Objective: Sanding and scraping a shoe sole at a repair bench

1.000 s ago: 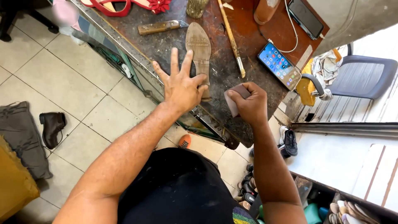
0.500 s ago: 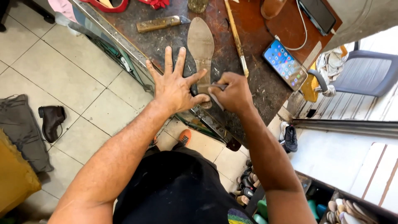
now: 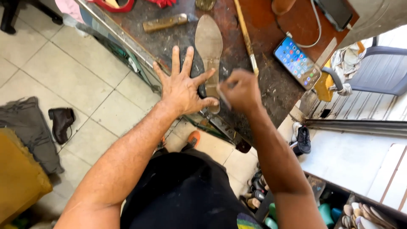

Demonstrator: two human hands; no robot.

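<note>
We judged the shoe sole thin, light, bendy. Left hand lay splayed, pinning its heel to the worktop; right hand pinched a small blurred piece.

Workbench, dark top w/ brown mat at rt. Lit smartphone on cable; long wooden stick beside it; wood-handled tool upper left. Dark boot on tiled floor.
</note>
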